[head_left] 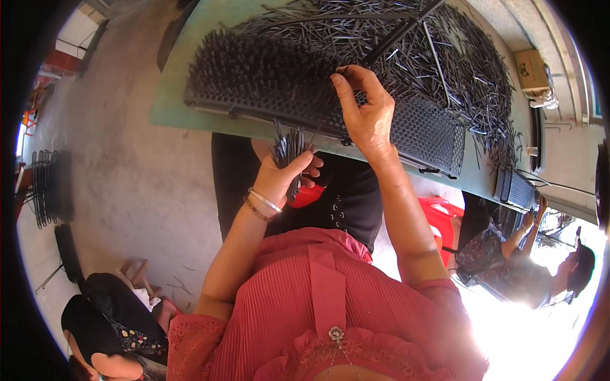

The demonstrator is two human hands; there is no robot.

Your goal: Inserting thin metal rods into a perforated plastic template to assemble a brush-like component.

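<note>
My left hand [277,176] is closed round a bundle of thin black sticks [288,145], held just off the table's near edge. Over the perforated black panel [427,132], my right hand [370,115] pinches thumb and forefinger together, and a small dark bit, likely one such stick, shows at the fingertips. Dense rows of upright black sticks [254,73] fill the panel's left part. On the right part, the holes are bare. The panel lies along the near edge of the green table [168,95].
Loose black sticks [470,76] are heaped behind the panel, with a dark bar [400,35] slanting over them. A red plastic stool [441,219] stands below the table. One person [527,273] works at the right; another [114,317] sits at lower left. A cardboard box [532,70] is at far right.
</note>
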